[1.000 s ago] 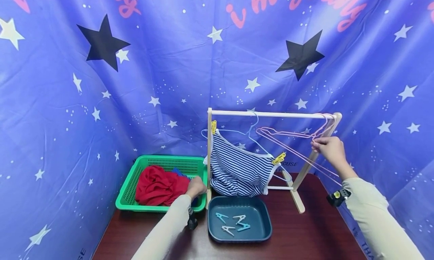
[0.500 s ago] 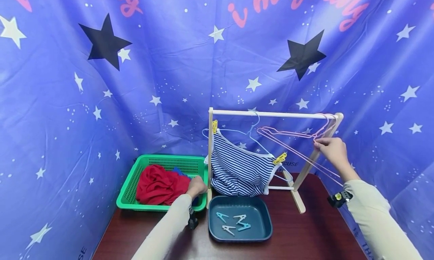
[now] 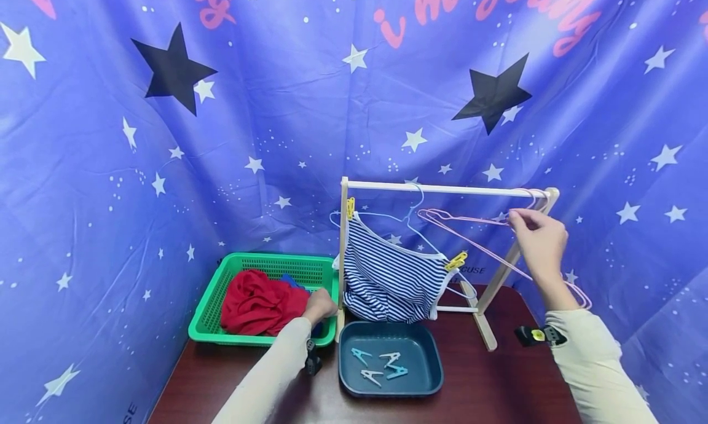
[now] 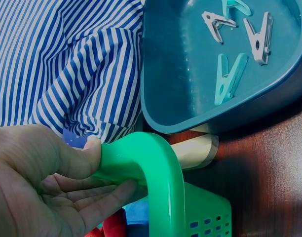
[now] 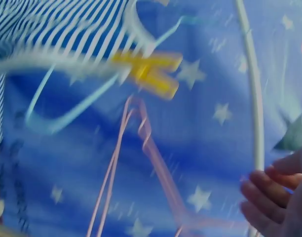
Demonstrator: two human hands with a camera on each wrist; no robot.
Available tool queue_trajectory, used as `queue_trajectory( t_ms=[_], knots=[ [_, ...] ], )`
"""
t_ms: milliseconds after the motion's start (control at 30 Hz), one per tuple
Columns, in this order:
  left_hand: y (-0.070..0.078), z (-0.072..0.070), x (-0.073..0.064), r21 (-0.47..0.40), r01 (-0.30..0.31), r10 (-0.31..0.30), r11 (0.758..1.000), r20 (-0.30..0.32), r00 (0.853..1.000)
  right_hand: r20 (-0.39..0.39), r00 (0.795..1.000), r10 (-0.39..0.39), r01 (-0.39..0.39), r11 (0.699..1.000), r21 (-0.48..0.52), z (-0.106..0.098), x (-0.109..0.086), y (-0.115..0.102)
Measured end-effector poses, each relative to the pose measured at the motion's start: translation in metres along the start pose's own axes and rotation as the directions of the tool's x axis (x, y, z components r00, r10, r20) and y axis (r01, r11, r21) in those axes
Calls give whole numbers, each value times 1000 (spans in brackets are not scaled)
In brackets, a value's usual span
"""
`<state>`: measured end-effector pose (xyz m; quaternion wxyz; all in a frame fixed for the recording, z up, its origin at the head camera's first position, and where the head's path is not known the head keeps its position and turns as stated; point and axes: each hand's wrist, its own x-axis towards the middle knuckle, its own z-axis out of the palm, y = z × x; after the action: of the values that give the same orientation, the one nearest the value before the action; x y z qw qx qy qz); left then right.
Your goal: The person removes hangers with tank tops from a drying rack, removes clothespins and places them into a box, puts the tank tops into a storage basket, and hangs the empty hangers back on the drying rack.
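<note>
My left hand (image 4: 47, 182) grips the rim of the green basket (image 4: 166, 182), thumb on top and fingers beneath. In that basket lie a bunched red cloth (image 3: 260, 301) and a bit of blue cloth. At the rack's right end, my right hand (image 3: 539, 239) is raised with thumb and forefinger close together, overlapping the necks of the pink hangers (image 3: 464, 220). I cannot tell whether it pinches one. Their hooks sit over the white rail (image 3: 442, 187). A striped top (image 3: 387, 270) hangs from a blue hanger (image 3: 412, 206), fastened by yellow clothespins (image 3: 456, 261).
A dark teal tray (image 3: 345, 381) holding several blue and white clothespins (image 3: 397, 372) stands in front of the striped top. The rack's wooden right foot (image 3: 487, 333) rests on the brown table (image 3: 498, 387). A blue starry curtain (image 3: 310, 104) surrounds the table.
My right hand has moved slightly upward from the hangers' necks toward the rail. The pink hangers have shifted, and their right ends now show beside my wrist. My left hand stays on the basket rim.
</note>
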<state>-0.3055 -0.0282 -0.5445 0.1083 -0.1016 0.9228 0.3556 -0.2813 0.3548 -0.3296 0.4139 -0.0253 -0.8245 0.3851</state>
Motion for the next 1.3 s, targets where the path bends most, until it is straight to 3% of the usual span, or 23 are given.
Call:
queue_trajectory(
  t_ms=[100, 233, 400, 533, 667, 833, 967, 1100, 1300],
  knots=[
    [0, -2, -2, 3, -21, 21, 1000, -8, 1000, 166, 985, -44, 36, 998, 48, 8, 0, -19],
    [0, -2, -1, -21, -15, 15, 1000, -2, 1000, 383, 920, -89, 64, 995, 77, 21, 2, -39],
    [-1, -1, 4, -69, 18, -18, 997, 6, 1000, 593, 803, -59, 43, 998, 41, 44, 6, -55],
    [-1, 0, 8, -98, 46, -45, 994, 14, 999, 730, 682, 37, -53, 999, -1, 63, 9, -61],
    [-2, 1, 9, -118, 59, -57, 991, 21, 998, 817, 567, 103, -146, 989, -24, 78, 11, -64],
    [-3, 0, 9, -128, 67, -64, 989, 26, 998, 873, 476, 111, -161, 986, -37, 93, 12, -67],
    [-3, 0, 9, -136, 73, -70, 988, 29, 997, 889, 445, 107, -179, 984, -29, 102, 12, -69],
    [-3, 0, 10, -145, 82, -78, 986, 30, 997, 891, 440, 113, -195, 980, -28, 109, 11, -68],
    [-2, 0, 8, -145, 71, -70, 987, 16, 997, 898, 420, 128, -288, 958, -2, 119, 9, -65]
  ],
)
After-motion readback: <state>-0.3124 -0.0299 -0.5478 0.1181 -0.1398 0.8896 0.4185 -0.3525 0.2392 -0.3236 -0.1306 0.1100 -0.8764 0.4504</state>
